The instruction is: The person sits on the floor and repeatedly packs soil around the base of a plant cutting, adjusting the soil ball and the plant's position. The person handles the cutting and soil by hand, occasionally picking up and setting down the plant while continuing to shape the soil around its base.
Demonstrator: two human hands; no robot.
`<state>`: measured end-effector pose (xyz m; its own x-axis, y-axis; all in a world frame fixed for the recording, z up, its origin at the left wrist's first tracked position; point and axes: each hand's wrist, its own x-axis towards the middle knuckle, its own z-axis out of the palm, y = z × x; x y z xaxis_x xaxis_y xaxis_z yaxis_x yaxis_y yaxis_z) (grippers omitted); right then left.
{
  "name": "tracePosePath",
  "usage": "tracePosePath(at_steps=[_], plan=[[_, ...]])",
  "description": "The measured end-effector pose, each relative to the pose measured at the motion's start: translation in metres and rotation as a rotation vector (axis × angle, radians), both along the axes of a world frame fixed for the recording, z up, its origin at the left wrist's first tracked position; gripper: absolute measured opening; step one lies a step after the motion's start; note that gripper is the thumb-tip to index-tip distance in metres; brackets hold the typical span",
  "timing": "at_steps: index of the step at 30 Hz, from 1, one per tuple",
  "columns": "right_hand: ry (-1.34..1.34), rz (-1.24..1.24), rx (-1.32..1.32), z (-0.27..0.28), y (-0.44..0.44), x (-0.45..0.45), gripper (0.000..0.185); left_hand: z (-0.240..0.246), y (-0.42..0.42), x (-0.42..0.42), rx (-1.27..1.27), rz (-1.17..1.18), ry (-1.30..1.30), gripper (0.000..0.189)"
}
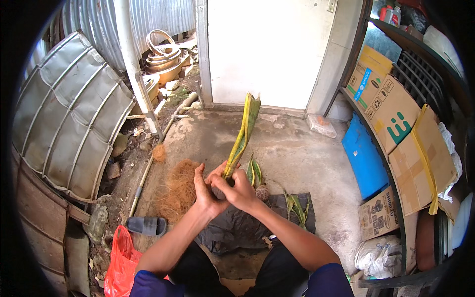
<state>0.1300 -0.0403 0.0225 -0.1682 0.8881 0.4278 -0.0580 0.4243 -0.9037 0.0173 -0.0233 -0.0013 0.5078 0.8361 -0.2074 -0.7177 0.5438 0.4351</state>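
A tall snake plant (pixel 243 131) with yellow-edged green leaves rises from between my two hands, tilted a little to the right. My left hand (pixel 205 191) cups the plant's base from the left, palm up. From the right, my right hand (pixel 240 189) closes around the same base, its thumb and fingers pressed close to the leaves. A dark mass shows between the palms, but the fingers hide most of it. Just beyond my right hand stands a smaller snake plant (pixel 254 170) with a fibrous round root ball (pixel 262 193) near its foot.
Loose brown coconut fibre (pixel 177 187) lies left of my hands, a small clump (pixel 159 153) beyond it. Below my arms spreads a black plastic sheet (pixel 237 232) bearing another variegated plant (pixel 297 208). A sandal (pixel 147 226) and red plastic bag (pixel 120 256) lie left; shelved cardboard boxes (pixel 393 107) stand right.
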Motion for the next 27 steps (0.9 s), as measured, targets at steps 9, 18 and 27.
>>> tracePosePath(at_steps=[9,18,27], plan=[[-0.008,0.142,-0.019,0.003,0.002,0.015,0.032,0.011,-0.005,0.008,-0.14,-0.069,0.039,0.074],[0.209,0.073,-0.045,-0.013,0.016,0.018,0.036,0.023,-0.01,0.027,-0.098,0.159,0.145,0.075],[0.096,-0.038,-0.074,-0.021,0.026,0.007,0.045,-0.015,0.005,0.032,-0.119,0.235,0.131,0.075]])
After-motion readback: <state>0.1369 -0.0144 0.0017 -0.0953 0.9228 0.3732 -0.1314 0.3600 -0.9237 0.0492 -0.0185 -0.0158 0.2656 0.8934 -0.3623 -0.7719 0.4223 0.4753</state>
